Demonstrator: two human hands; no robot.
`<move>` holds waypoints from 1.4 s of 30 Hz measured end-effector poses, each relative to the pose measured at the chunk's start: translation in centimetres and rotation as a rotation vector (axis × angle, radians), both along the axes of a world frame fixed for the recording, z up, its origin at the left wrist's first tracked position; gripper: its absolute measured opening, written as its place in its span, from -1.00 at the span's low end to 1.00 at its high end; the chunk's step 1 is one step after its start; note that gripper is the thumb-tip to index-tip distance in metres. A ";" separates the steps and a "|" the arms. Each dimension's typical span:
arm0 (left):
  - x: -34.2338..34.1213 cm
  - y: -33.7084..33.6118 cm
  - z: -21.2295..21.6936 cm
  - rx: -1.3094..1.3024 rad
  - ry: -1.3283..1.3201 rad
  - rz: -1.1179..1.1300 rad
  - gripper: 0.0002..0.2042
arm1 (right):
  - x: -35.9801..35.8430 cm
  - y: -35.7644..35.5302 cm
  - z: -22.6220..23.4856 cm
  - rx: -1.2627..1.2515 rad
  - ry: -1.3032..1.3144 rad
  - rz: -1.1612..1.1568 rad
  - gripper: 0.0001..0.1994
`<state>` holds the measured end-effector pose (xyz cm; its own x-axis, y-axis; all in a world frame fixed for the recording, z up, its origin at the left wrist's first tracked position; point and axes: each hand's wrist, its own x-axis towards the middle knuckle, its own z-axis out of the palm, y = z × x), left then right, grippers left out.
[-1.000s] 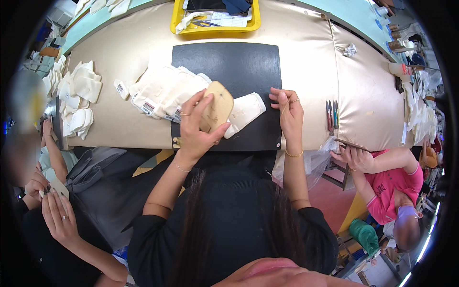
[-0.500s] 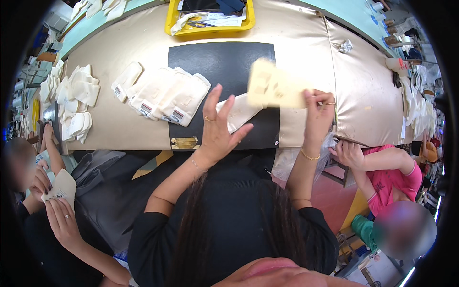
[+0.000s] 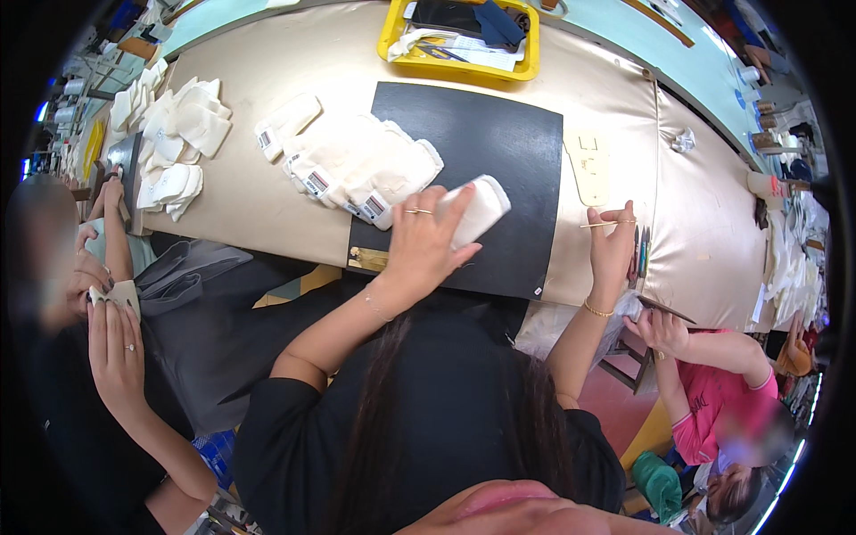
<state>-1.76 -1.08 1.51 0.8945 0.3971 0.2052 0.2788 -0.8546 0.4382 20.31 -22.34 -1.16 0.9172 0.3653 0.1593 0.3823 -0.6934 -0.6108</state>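
My left hand (image 3: 426, 234) holds a cream padded fabric piece (image 3: 486, 212) over the black mat (image 3: 499, 134), thumb on its near side and fingers on its left edge. Beside it, several similar cream pieces with small printed labels (image 3: 357, 165) lie overlapped across the mat's left edge. My right hand (image 3: 611, 241) is raised at the mat's right, its fingers bent around a thin, light-brown stick (image 3: 596, 225) whose exact kind I cannot make out. Just beyond those fingers, a pale yellow template (image 3: 588, 169) with cut-out slots lies flat on the table.
Pens (image 3: 642, 251) lie right of my right hand. A yellow tray (image 3: 459, 71) with papers and dark items stands at the far side. Loose cream pieces (image 3: 183, 125) are heaped at the left. Co-workers sit on both sides, one in a pink shirt (image 3: 727, 401).
The yellow template has left my right hand and now lies on the table; that hand now has a thin stick. My left hand has taken hold of the cream piece. The view has shifted.
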 end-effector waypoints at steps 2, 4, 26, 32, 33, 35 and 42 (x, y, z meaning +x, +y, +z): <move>-1.0 1.1 1.1 0.042 0.007 0.093 -0.11 | -0.3 0.4 0.0 -0.006 0.029 0.040 -0.70; -1.4 2.6 1.7 0.100 0.038 0.161 -0.04 | -0.9 1.2 0.0 0.004 -0.013 0.089 -0.73; 2.6 1.9 4.0 0.220 0.002 -0.124 -0.30 | -10.4 2.2 5.1 0.230 0.175 0.434 -0.79; 4.3 -3.7 -0.5 -0.040 -0.089 -0.618 -0.35 | -12.3 -10.4 -0.3 -0.126 0.235 -0.047 -0.84; 4.2 -4.7 -1.7 -0.081 -0.107 -0.679 -0.36 | -12.2 -12.9 -1.9 -0.380 0.289 -0.167 -0.85; 3.8 -5.6 -3.5 -0.120 -0.102 -0.717 -0.41 | -12.0 -17.8 -5.3 -0.462 0.309 -0.331 -0.83; 2.9 -5.6 -5.2 -0.139 -0.178 -0.706 -0.58 | -14.2 -23.3 -13.9 -0.533 0.369 -0.287 -0.41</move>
<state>1.16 -6.66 -3.66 0.9046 -0.2274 0.3605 -0.4017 -0.7376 0.5428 6.13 -45.66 -15.03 0.9487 0.0427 -0.3132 -0.0269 -0.9763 -0.2148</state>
